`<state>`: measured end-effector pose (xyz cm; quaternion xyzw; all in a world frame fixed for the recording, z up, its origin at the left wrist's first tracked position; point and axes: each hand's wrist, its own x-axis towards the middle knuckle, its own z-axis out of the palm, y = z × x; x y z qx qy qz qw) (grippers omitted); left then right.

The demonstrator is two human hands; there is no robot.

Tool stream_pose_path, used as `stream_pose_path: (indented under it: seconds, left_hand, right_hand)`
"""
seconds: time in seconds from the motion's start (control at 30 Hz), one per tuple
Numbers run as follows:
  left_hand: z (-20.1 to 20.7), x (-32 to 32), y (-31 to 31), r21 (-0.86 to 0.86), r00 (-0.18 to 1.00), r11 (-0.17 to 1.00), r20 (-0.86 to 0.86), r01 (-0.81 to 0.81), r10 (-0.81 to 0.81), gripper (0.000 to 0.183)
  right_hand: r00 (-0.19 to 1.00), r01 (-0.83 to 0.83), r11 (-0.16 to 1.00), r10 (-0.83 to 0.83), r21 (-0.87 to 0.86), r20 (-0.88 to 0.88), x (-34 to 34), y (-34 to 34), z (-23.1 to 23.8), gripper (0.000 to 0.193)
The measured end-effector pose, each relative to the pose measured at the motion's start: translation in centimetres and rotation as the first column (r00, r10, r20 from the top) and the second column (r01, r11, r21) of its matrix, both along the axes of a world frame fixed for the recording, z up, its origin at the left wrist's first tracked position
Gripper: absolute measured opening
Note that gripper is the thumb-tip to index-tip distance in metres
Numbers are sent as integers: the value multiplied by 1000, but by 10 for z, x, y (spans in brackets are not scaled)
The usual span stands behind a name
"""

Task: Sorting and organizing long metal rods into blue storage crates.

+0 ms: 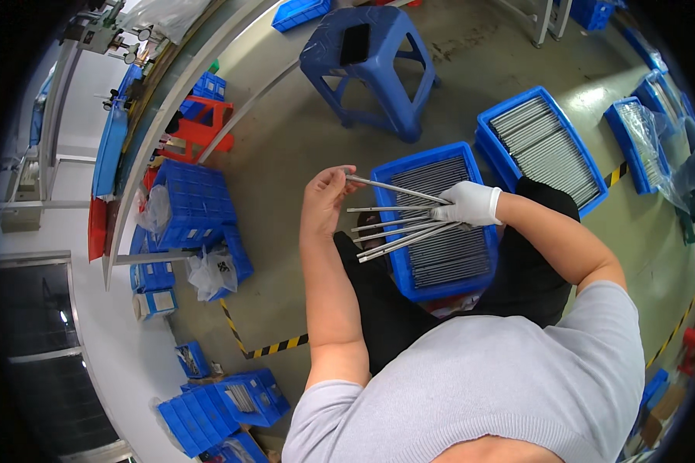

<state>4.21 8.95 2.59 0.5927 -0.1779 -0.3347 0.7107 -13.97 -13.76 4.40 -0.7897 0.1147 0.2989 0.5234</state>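
Observation:
In my white-gloved right hand (pixel 471 204) several thin metal rods (pixel 394 224) are gripped at one end, fanned out toward the left. My bare left hand (pixel 328 193) pinches the far end of the uppermost rod (pixel 390 186) between thumb and fingers. That rod slants from my left fingertips down into the right hand. Below the hands, between my knees, is a blue crate (pixel 404 275) filled with rows of similar grey rods (pixel 452 258). The right hand hovers over its right part and hides some of the rods.
Right of it stands another blue crate (pixel 549 94) of lighter rods. A blue stool (pixel 398 38) with a black phone (pixel 355 44) on it is ahead. Blue bins (pixel 197 204) are stacked beside the workbench at left. Striped tape (pixel 278 346) marks the floor.

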Motion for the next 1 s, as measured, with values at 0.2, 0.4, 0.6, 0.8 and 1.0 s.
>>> stream_pose_path:
  seconds: [0.2,0.4,0.6,0.8,1.0]
  left_hand:
    - [7,-5,-1,59,998,997,30,56,-58,24]
    - [3,-10,-8,167,992,979,25,118,-124,24]
    - [2,-10,-12,162,990,979,39,124,-132,25]
    - [-2,-6,-11,138,990,982,46,125,-133,23]
    - [-2,21,19,-31,976,983,-134,-180,174,27]
  right_hand:
    - [992,-95,976,110,-195,63,-3,-1,15,44]
    - [964,-116,895,206,-430,170,-4,5,3,39]
    - [971,-145,914,204,-379,121,-1,5,5,47]
    - [995,-85,988,92,-130,46,-1,0,-1,43]
    - [986,63,981,-34,181,-163,-8,-16,5,42]
